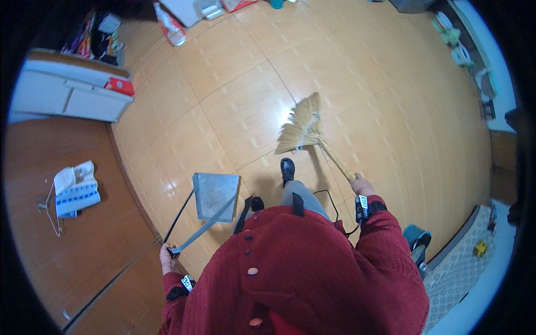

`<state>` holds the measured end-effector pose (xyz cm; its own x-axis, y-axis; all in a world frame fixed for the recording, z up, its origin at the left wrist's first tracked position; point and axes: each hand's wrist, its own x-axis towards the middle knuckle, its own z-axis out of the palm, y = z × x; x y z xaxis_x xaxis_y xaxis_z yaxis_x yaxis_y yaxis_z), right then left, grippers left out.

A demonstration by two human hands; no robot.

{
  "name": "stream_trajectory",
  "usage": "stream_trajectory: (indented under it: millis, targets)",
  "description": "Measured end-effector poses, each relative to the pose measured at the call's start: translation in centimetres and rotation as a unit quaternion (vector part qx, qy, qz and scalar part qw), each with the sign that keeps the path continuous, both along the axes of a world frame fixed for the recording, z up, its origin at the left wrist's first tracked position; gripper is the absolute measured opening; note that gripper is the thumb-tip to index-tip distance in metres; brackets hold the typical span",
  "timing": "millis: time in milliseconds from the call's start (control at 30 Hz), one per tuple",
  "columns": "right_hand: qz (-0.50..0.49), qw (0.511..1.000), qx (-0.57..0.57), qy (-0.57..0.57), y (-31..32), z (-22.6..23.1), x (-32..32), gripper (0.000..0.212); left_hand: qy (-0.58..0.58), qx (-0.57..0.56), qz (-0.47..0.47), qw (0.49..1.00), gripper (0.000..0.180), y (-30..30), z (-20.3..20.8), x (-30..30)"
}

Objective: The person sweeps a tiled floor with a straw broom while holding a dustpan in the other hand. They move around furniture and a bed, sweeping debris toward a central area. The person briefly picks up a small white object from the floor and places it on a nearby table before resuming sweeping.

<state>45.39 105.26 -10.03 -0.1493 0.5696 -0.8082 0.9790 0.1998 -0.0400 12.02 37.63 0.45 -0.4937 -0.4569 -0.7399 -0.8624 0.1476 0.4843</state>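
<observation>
My right hand (362, 185) grips the wooden handle of a straw broom (302, 125), whose fan-shaped head rests on the orange tiled floor ahead of my black shoe (287, 168). My left hand (167, 257) holds the long black handle of a grey metal dustpan (215, 195), which sits flat on the floor just left of my feet. I wear a dark red knitted cardigan with buttons, and a band is strapped on each wrist.
A brown wooden surface (61, 251) at the left carries a folded white and blue cloth (76, 188) and a wire hanger. White drawers (72, 97) stand behind it. A shoe (170, 25) lies far off. A patterned mat (474, 251) lies at the right.
</observation>
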Motion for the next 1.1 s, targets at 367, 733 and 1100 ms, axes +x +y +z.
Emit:
stream_trajectory:
  millis: [367,733,1100]
  targets:
    - [-0.193,0.977,0.085,-0.039,0.8,3.5,13.9,0.043,0.011,0.048,-0.094,0.994,0.018,9.0,-1.4,-8.8]
    - [-0.107,0.984,0.116,0.079,1.4,6.1,-2.1,0.040,0.012,0.049,-0.211,0.976,0.027,22.1,-1.0,-18.2]
    - [-0.264,0.956,0.078,-0.097,3.4,3.3,-1.2,0.041,-0.047,0.054,-0.345,0.936,0.032,35.4,-2.3,-30.5]
